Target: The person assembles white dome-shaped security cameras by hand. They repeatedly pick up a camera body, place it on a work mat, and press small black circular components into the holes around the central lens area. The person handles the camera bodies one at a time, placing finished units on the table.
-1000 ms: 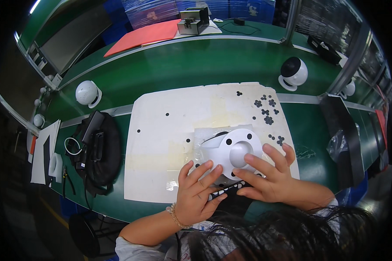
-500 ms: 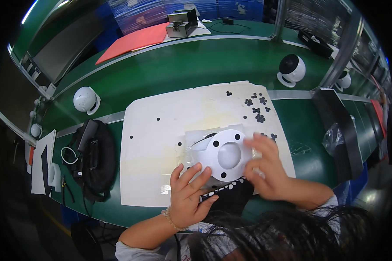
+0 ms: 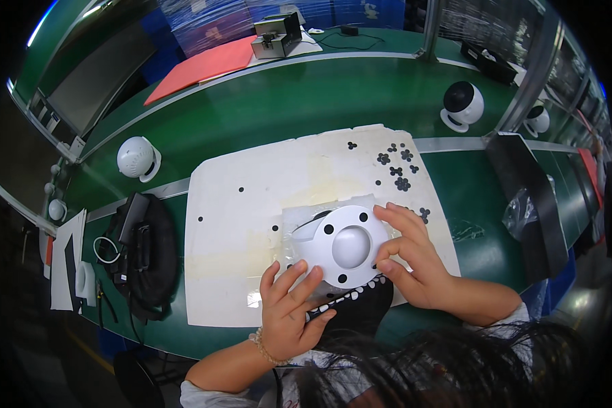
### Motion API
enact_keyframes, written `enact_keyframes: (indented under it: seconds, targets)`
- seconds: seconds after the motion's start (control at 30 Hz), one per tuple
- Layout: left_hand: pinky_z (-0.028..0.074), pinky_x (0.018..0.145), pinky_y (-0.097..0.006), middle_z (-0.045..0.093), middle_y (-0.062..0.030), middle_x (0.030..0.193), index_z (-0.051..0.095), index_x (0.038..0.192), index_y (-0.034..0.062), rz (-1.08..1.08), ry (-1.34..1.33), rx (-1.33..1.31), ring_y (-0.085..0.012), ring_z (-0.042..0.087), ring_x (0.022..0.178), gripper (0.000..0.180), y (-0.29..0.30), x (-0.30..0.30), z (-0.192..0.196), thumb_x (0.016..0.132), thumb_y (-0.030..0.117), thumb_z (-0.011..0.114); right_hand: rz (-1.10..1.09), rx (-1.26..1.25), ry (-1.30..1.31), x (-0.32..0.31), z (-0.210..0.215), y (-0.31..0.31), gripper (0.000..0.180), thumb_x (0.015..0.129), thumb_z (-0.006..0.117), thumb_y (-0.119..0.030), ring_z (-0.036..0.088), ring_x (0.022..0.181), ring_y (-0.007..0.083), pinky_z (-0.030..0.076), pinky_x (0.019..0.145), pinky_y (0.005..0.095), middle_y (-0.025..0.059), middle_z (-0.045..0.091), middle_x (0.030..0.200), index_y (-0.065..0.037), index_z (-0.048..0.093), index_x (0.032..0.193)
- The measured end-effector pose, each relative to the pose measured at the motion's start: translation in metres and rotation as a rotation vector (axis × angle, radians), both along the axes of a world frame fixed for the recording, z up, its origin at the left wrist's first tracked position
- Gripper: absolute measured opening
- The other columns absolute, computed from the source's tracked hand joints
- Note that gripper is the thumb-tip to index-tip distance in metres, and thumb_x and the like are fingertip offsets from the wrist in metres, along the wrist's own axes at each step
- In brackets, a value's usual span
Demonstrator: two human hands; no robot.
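Both hands rest half-open on the white round base — left hand, right hand — gripping nothing

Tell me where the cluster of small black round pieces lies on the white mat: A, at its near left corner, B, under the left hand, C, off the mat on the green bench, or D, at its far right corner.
D: the small black round pieces lie grouped at the far right corner of the white mat, beyond the right hand on the white round part.

Green workbench under white mat (red sheet behind)
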State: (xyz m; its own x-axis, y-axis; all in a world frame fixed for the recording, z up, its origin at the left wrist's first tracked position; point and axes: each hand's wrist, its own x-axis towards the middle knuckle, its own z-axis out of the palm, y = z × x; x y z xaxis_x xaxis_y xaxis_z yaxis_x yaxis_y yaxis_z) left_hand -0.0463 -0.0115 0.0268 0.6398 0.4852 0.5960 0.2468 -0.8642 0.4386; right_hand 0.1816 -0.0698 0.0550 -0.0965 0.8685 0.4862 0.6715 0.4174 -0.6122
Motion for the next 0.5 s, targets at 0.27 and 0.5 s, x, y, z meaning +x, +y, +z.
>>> enact_keyframes:
  seconds: [0.27, 0.5]
  targets:
    - [0.023, 0.096, -0.049, 0.051, -0.0079, 0.121, 0.063, 0.075, 0.0048, 0.028, 0.013, -0.003, -0.0257, 0.040, 0.117, 0.016, -0.002, -0.001, 0.000, 0.069, 0.019, 0.065, -0.123, 0.380, -0.460, 0.006, -0.009, -0.012, 0.027, 0.072, 0.064, -0.016, 0.043, 0.108, 0.0259, 0.026, 0.090, 0.0412, 0.0107, 0.049, 0.116, -0.011, 0.060, 0.098]
    - [0.024, 0.095, -0.048, 0.047, -0.0119, 0.125, 0.064, 0.078, 0.0054, -0.053, -0.029, -0.046, -0.0293, 0.037, 0.119, 0.017, 0.003, -0.003, -0.002, 0.067, 0.018, 0.066, 0.171, -0.683, 0.994, 0.007, -0.007, 0.010, 0.026, 0.078, 0.064, -0.020, 0.050, 0.077, 0.0058, 0.037, 0.065, 0.0188, -0.0016, 0.055, 0.085, -0.004, 0.054, 0.096]
